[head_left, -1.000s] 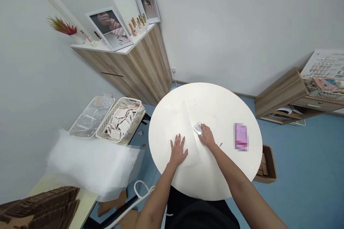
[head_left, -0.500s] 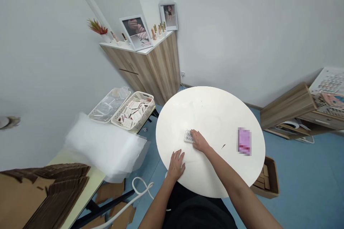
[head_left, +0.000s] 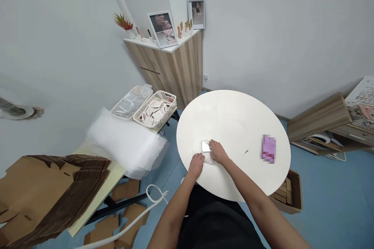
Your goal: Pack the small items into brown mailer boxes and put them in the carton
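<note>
A small flat clear case [head_left: 206, 146] lies on the round white table, its top shining with glare. My right hand [head_left: 219, 152] has its fingertips on the right side of this case. Under and around the case spreads a thin whitish foam sheet [head_left: 206, 118], hard to make out against the table. At the sheet's near left part, my left hand [head_left: 196, 164] has its fingers drawn together, seemingly on the sheet's edge; the fingertips' exact hold is partly hidden.
On the round table [head_left: 233, 179] a blurred purple packet [head_left: 268, 149] lies at right. Left stand a stack of white foam sheets [head_left: 125, 140], a basket of small packets [head_left: 154, 111], a basket of clear bags [head_left: 131, 101] and flat cardboard [head_left: 43, 190]. A cardboard box [head_left: 296, 192] sits on the floor.
My left hand's fingers, spread flat before, are now drawn together and nearer the case. The case's top now glares white. The whole view has shifted slightly.
</note>
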Tool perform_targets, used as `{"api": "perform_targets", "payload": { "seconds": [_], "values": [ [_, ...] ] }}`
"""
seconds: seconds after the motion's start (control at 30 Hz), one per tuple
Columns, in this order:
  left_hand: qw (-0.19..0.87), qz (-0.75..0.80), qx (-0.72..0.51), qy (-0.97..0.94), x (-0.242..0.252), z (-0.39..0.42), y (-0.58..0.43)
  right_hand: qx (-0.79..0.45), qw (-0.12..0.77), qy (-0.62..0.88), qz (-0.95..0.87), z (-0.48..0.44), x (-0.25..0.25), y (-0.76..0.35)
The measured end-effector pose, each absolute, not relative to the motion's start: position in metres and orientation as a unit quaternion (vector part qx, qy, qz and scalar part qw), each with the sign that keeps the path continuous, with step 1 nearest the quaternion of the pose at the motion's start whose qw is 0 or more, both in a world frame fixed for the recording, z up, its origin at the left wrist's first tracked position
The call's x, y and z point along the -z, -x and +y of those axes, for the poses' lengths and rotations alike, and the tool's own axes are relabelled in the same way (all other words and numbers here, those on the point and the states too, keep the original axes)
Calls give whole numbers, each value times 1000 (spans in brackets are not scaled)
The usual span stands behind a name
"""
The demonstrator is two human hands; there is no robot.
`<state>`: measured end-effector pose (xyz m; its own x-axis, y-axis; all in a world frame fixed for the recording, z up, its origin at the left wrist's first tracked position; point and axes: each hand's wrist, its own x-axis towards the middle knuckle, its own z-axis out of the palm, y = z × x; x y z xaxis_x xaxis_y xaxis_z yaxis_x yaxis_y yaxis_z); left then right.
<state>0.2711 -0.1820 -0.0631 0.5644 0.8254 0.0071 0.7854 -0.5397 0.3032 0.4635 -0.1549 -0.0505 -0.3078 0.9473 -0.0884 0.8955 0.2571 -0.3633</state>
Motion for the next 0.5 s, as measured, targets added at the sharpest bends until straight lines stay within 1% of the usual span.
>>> {"api": "perform_targets", "payload": {
  "seconds": [0.1,0.2,0.33,0.4,0.5],
  "values": [
    [182,466,-109,-859,57,-176,-270,-182,110,580,-786,-185,53,-474],
    [234,454,-134,-849,54,-176,-264,-167,91,562,-805,-216,58,-483],
    [294,414,-118,-853,54,-188,-254,-130,78,567,-810,-244,63,-488],
    [308,405,-113,-854,56,-196,-248,-126,80,572,-806,-250,63,-488],
    [294,406,-130,-855,58,-204,-239,-147,96,590,-788,-251,56,-488]
  ]
}}
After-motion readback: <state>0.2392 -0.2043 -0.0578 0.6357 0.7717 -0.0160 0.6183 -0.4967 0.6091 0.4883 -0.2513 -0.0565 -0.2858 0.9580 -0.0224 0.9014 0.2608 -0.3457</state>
